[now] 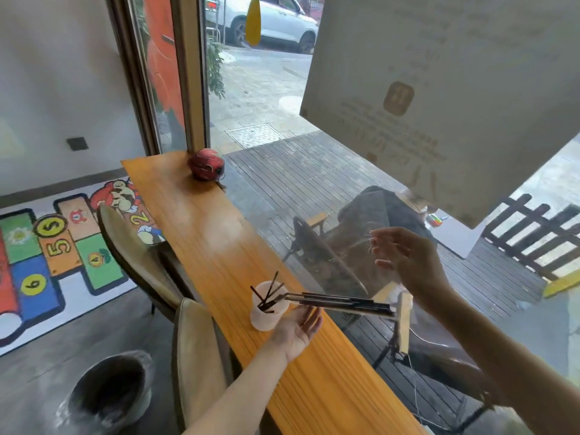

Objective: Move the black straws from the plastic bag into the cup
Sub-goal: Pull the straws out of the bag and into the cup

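Your cup (267,309) sits near the window-side edge of the narrow wooden counter (201,233), whose far stretch is bare up to a red ball (206,163). The clear plastic bag is barely discernible. Your left hand (298,331), palm up and open, supports the bundle of black straws (342,302); your right hand (405,259) pinches something thin above.

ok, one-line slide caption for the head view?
Left hand open beside the cup of black straws; more straws lie level toward the raised right hand.
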